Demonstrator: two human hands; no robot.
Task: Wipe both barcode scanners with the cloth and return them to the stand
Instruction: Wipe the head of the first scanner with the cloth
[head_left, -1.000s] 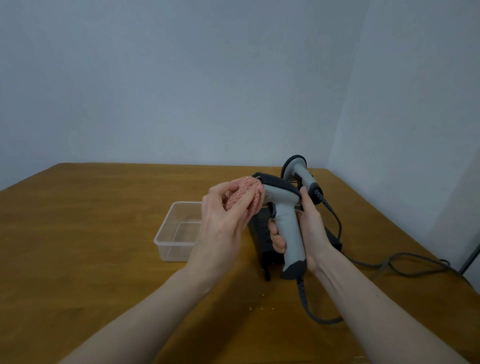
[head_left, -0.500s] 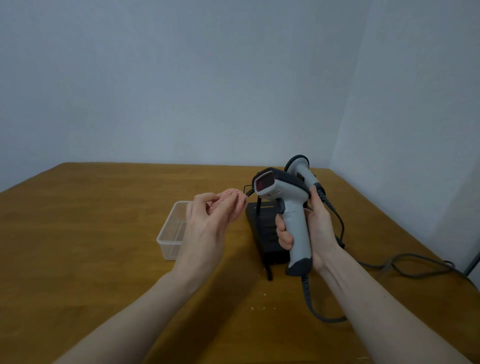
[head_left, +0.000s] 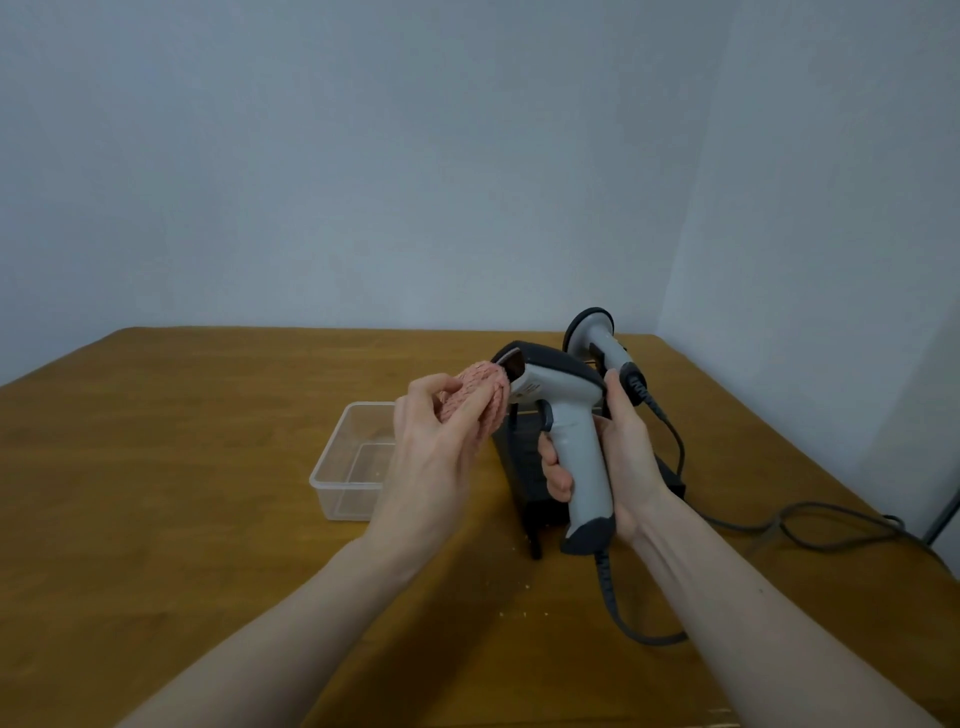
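Observation:
My right hand (head_left: 621, 457) grips the handle of a grey and black barcode scanner (head_left: 563, 415), held upright above the table with its window facing left. My left hand (head_left: 434, 441) holds a bunched pink cloth (head_left: 480, 397) pressed against that window. Behind them, the second grey scanner (head_left: 597, 338) rests head-up in the black stand (head_left: 524, 467), whose base is partly hidden by the held scanner and my hands.
An empty clear plastic tub (head_left: 345, 467) sits on the wooden table (head_left: 156, 467) just left of my left hand. Dark cables (head_left: 789, 525) trail from the scanners across the table's right side. Walls close in behind and on the right.
My left hand drew the cloth away from the scanner's window half a second ago, and has now brought it back against the window. The scanner has tipped slightly in my right hand.

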